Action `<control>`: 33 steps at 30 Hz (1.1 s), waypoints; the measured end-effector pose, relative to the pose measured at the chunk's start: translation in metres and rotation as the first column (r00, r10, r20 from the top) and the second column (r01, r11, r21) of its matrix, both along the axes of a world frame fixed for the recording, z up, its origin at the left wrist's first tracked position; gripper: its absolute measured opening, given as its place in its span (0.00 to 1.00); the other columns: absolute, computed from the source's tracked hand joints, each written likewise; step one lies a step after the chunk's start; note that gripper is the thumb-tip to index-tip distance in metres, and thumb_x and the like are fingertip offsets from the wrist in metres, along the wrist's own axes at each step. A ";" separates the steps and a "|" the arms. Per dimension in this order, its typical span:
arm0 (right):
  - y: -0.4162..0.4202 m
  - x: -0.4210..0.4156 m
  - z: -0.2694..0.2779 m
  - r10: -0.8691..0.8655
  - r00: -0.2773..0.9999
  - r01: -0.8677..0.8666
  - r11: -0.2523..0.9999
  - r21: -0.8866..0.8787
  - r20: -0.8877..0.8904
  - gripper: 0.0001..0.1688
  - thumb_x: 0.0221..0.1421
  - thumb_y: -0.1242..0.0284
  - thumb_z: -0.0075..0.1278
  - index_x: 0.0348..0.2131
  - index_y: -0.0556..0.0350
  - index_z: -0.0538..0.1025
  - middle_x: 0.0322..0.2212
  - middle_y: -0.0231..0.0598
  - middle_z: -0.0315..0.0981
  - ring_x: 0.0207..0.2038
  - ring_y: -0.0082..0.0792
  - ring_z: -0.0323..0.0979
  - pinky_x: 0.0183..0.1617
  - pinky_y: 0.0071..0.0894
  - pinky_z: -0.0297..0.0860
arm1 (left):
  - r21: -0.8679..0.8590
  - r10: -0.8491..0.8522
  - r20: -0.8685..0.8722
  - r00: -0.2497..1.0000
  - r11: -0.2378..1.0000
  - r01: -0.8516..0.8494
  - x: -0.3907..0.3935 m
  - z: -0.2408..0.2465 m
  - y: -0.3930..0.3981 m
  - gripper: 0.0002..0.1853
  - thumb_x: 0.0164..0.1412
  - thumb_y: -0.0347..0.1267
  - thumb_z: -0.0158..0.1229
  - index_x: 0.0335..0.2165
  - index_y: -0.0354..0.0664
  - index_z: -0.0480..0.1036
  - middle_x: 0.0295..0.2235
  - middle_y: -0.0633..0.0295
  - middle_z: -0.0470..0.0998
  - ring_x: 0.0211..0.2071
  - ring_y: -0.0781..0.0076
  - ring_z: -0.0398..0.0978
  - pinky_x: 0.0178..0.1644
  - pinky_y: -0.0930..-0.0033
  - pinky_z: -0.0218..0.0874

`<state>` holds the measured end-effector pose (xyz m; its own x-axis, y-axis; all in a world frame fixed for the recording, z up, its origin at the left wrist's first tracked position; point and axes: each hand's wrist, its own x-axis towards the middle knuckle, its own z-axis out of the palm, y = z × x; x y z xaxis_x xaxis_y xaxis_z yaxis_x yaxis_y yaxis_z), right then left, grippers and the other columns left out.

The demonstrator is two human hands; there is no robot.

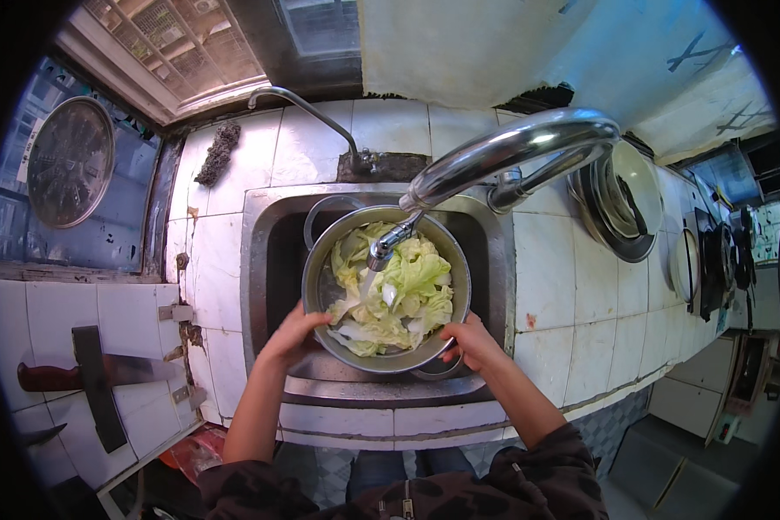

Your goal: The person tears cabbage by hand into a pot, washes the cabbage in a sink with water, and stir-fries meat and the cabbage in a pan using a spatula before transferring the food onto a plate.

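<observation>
Both my hands grip a round metal pot (466,276) over the sink basin (286,383). My left hand (297,333) holds its near left rim, thumb on top and fingers below. On the near right, my right hand (473,339) clasps the rim beside a loop handle (439,372). Torn pale green cabbage leaves (406,279) lie inside the pot. Above them hangs the swivel spout end (382,253) of a large chrome faucet (513,153), and a thin stream of water seems to fall from it onto the leaves. The far loop handle (318,211) is at the upper left.
A thin second faucet (312,107) rises behind the sink. A dark scouring pad (218,153) lies on the white tiles at the back left. Stacked bowls and pans (614,208) stand right. A knife (52,378) hangs in a rack on the left wall, below a round metal lid (71,162).
</observation>
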<state>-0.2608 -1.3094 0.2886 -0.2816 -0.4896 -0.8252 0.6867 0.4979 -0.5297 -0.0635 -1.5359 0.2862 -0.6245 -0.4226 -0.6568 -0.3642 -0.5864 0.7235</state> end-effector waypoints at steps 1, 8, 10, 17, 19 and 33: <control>-0.001 -0.005 0.000 0.060 0.998 -0.059 0.998 0.024 -0.022 0.36 0.36 0.82 0.44 0.50 0.60 0.58 0.34 0.47 0.68 0.20 0.36 0.71 0.11 0.24 0.66 | 0.347 0.049 0.047 0.998 0.936 -0.062 0.008 0.002 0.008 0.32 0.38 0.21 0.54 0.47 0.36 0.58 0.38 0.56 0.69 0.38 0.64 0.70 0.37 0.62 0.68; -0.047 -0.011 0.019 0.158 0.014 -0.157 0.976 0.153 -0.987 0.30 0.40 0.73 0.49 0.46 0.62 0.63 0.34 0.51 0.65 0.41 0.48 0.65 0.39 0.40 0.65 | 0.276 0.328 0.050 0.943 0.903 -0.329 0.026 -0.006 0.054 0.28 0.32 0.16 0.46 0.41 0.34 0.64 0.34 0.58 0.70 0.33 0.65 0.70 0.37 0.67 0.64; -0.075 -0.016 0.012 0.033 0.002 -0.420 0.907 0.030 -0.999 0.27 0.41 0.71 0.49 0.43 0.64 0.66 0.34 0.50 0.65 0.43 0.48 0.62 0.45 0.39 0.60 | 0.215 0.371 0.089 0.925 0.899 -0.381 0.027 -0.004 0.063 0.31 0.32 0.16 0.45 0.43 0.36 0.62 0.35 0.58 0.70 0.34 0.65 0.70 0.36 0.69 0.64; -0.161 0.062 -0.032 0.210 -0.286 -0.483 0.812 0.329 -0.935 0.24 0.36 0.62 0.53 0.36 0.53 0.73 0.34 0.49 0.67 0.40 0.49 0.62 0.43 0.49 0.59 | 0.087 0.256 -0.046 0.966 0.964 -0.252 0.024 -0.016 0.072 0.42 0.32 0.17 0.45 0.52 0.49 0.49 0.35 0.61 0.63 0.33 0.71 0.65 0.29 0.76 0.60; -0.149 0.066 -0.011 0.194 -0.355 -0.794 0.453 0.404 -0.915 0.25 0.34 0.62 0.54 0.37 0.51 0.73 0.32 0.47 0.66 0.36 0.49 0.64 0.40 0.49 0.61 | 0.159 0.309 -0.032 0.951 0.941 -0.300 0.026 -0.015 0.066 0.36 0.33 0.18 0.46 0.47 0.48 0.54 0.35 0.60 0.63 0.27 0.71 0.67 0.22 0.73 0.63; -0.112 0.028 -0.019 -0.181 -0.504 -0.855 -0.039 0.518 -0.845 0.38 0.32 0.55 0.57 0.47 0.38 0.65 0.55 0.44 0.48 0.57 0.49 0.48 0.53 0.65 0.50 | 0.070 0.236 -0.142 0.961 0.971 -0.228 0.019 0.008 0.062 0.51 0.35 0.16 0.46 0.58 0.46 0.33 0.44 0.58 0.61 0.34 0.71 0.67 0.25 0.76 0.61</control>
<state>-0.2333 -1.4214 0.2691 0.6650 -0.7407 0.0956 -0.7040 -0.6644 -0.2508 -0.0443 -1.4743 0.2939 -0.6054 -0.5350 -0.5893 -0.1044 -0.6807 0.7251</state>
